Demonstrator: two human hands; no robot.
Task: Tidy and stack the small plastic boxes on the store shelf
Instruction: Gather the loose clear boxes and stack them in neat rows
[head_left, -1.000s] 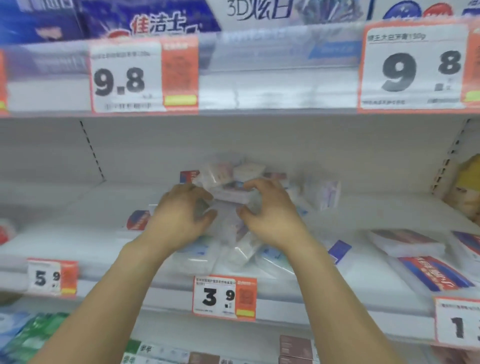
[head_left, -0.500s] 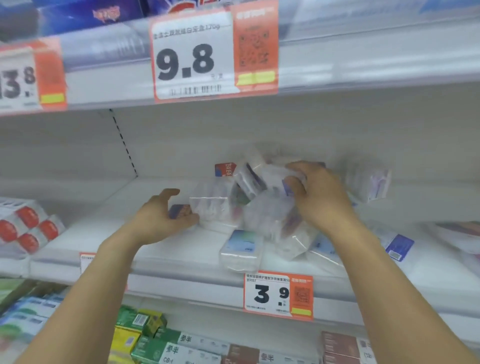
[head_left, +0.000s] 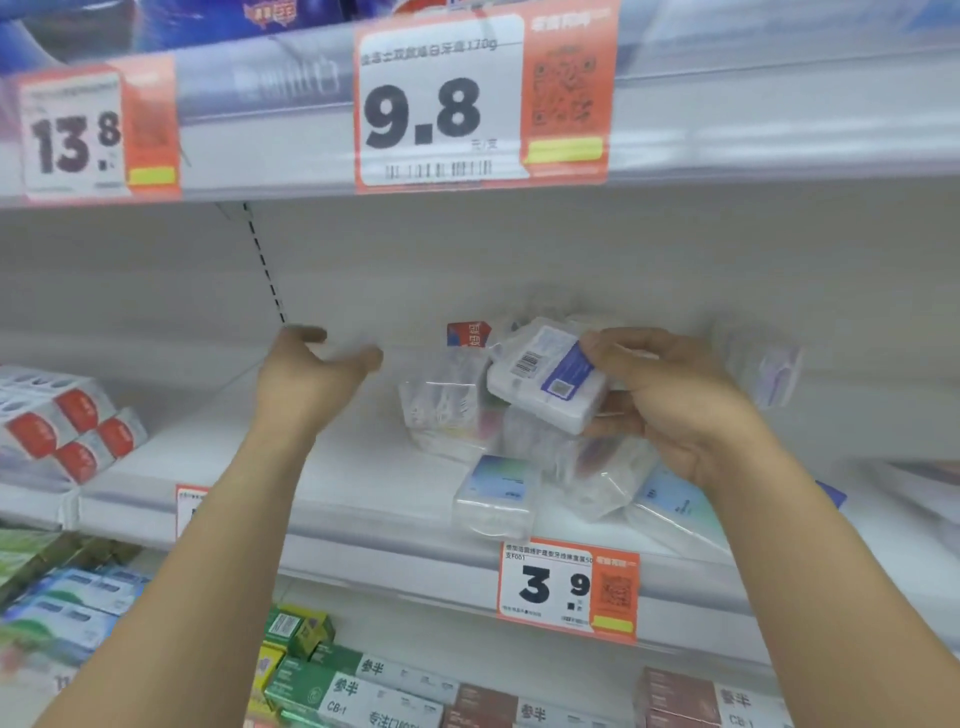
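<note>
Several small clear plastic boxes lie in a loose heap (head_left: 457, 410) on the white middle shelf (head_left: 260, 478). My right hand (head_left: 670, 405) grips one box with a barcode and blue label (head_left: 545, 379), lifted and tilted above the heap. My left hand (head_left: 306, 379) hovers just left of the heap, fingers spread, holding nothing. One box with a pale blue-green top (head_left: 496, 493) lies flat near the shelf's front edge. Another clear box (head_left: 761, 364) stands apart at the back right, blurred.
Red-and-white packs (head_left: 67, 426) sit at the shelf's left end. Price tags read 9.8 (head_left: 441, 104) above and 3.9 (head_left: 566, 587) on the shelf's front lip. Green and brown cartons (head_left: 363, 680) fill the shelf below. The shelf above overhangs the hands.
My right hand has lifted a labelled box out of the heap and turned it. My left hand let go of the heap's left side and rose, opening.
</note>
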